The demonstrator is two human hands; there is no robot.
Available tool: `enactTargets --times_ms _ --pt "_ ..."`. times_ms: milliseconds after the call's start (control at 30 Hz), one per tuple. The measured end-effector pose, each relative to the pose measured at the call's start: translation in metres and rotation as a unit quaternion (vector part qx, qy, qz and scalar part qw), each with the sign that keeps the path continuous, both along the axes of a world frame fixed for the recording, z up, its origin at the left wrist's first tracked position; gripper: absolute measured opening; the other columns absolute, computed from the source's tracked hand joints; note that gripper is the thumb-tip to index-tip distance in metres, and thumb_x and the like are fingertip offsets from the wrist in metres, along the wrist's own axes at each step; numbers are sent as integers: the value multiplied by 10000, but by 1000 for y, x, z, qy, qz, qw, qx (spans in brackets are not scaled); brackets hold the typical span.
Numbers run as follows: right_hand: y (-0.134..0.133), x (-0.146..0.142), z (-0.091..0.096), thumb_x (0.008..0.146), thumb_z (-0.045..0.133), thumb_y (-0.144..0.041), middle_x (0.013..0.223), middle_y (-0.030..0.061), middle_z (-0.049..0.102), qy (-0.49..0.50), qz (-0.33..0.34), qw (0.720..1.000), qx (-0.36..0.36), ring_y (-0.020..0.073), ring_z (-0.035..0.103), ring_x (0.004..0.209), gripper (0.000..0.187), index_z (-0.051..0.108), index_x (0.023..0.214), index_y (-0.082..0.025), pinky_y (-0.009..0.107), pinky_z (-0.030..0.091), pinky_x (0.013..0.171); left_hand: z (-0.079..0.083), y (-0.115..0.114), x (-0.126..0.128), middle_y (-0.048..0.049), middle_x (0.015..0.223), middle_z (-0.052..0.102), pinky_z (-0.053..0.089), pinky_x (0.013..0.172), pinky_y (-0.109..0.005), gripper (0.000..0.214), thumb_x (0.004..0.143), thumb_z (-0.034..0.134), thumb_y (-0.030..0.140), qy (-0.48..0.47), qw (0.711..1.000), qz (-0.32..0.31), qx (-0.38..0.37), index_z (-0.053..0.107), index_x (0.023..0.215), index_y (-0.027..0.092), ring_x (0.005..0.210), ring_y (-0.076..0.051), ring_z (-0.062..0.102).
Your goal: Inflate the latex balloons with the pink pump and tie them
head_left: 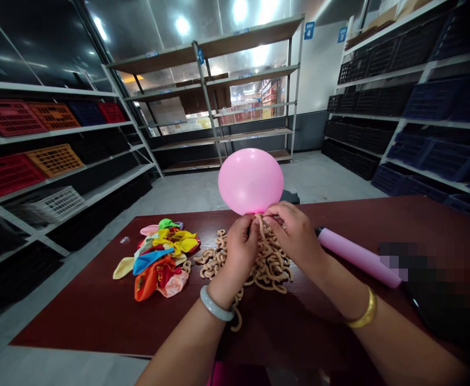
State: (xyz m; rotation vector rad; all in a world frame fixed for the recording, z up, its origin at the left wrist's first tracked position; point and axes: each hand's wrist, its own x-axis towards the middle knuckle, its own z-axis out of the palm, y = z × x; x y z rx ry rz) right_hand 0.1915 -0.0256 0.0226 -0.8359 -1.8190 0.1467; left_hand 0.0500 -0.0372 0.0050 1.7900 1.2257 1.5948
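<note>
A blown-up pink balloon (251, 181) stands upright over the table's far edge, its neck down between my hands. My left hand (240, 241) pinches at the neck from the left, thumb and fingers pressed together. From the right, my right hand (295, 230) pinches at the same spot. A tan strand runs down from between the fingertips; whether it is looped round the neck I cannot tell. Below lies a heap of tan, curly, cord-like pieces (273, 271), partly hidden by my left hand and wrist. Left of it is a pile of limp, colourful balloons (154, 260).
A pink tube with a black tip (359, 257), like a hand pump, lies right on the dark red table (94, 311). Beside it is a dark object, partly blurred out. Shelves with crates (12, 117) stand left and right; a shelf rack (214, 96) is behind.
</note>
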Motion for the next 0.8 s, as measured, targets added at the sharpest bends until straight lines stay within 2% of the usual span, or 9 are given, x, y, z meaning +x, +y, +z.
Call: enactTargets --times_ms 100,267,433,567,700,800 --pt "2 0 -1 860 553 -207 891 63 628 7 -2 1000 -27 205 577 866 53 590 898 -207 347 476 760 -1 -1 1 -40 808 646 384 724 -238 150 871 544 239 9 1000 8 9 690 881 206 748 -165 544" --pt "2 -1 -1 833 578 -201 822 39 607 8 -6 999 -47 177 558 770 30 583 804 -209 309 462 687 -3 -1 2 -40 798 649 392 725 -235 123 838 581 206 -22 1000 12 5 702 855 211 743 -166 546" --pt "-6 -3 1 875 532 -231 841 47 614 -52 -20 998 10 181 554 780 93 570 792 -210 326 442 723 -5 0 1 -44 834 674 418 746 -246 141 847 564 214 -33 999 10 1 701 877 205 764 -168 569" --pt "-8 -4 0 918 457 -217 927 69 628 -81 -3 996 31 199 570 870 129 576 868 -207 343 441 788 -9 1 2 -37 849 680 432 736 -243 160 858 552 237 -75 997 -25 -17 699 906 199 773 -164 576" --pt "-6 -3 -2 901 495 -228 886 49 630 -36 14 999 14 184 578 820 65 558 908 -218 327 453 751 -11 0 3 -30 817 671 433 732 -238 144 850 568 247 -97 995 -23 -20 700 878 196 759 -159 573" --pt "-3 -2 -3 855 582 -251 879 35 639 28 39 998 -35 171 593 798 76 572 925 -224 299 472 707 -10 -1 2 -39 851 674 432 758 -246 148 849 572 243 -89 996 -30 -10 704 900 201 788 -167 579"
